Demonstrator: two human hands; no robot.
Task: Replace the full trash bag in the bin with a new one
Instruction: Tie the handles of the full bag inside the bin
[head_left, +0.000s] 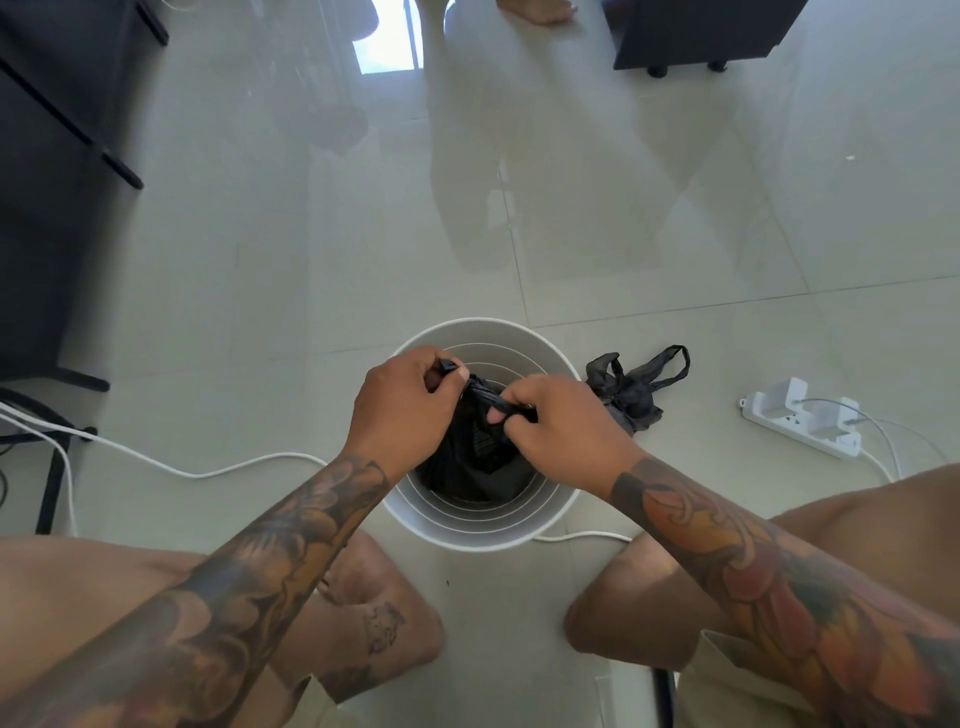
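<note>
Seen from above, two bare knees and two tattooed forearms fill the lower frame, the person apparently seated or crouched over a white round bin (540, 506) that stands on pale glossy floor tiles (218, 249) between the knees, at the centre of the view. Inside the bin a black trash bag (480, 452) is seen, its top drawn up into twisted handles. The left hand (400, 410), at 9 o'clock of the bin's mouth, is closed around one handle, whose end pokes out by the thumb; the right hand (561, 431), at 3 o'clock, is pinched shut on the other handle, and the black strip is stretched taut between the two hands. The step in hand is judged to be tying the full bag closed before removal. Next, the knot would need to be cinched and the bag lifted straight up, clear of the rim. Just beyond the bin at 2 o'clock, a second black bag (636, 389) lies crumpled on the floor, probably the replacement. A white power strip (800, 423) lies at 3 o'clock, and a white cable (156, 462) runs off toward 9 o'clock. Farther off, dark furniture is seen at 10 and 1 o'clock.
</note>
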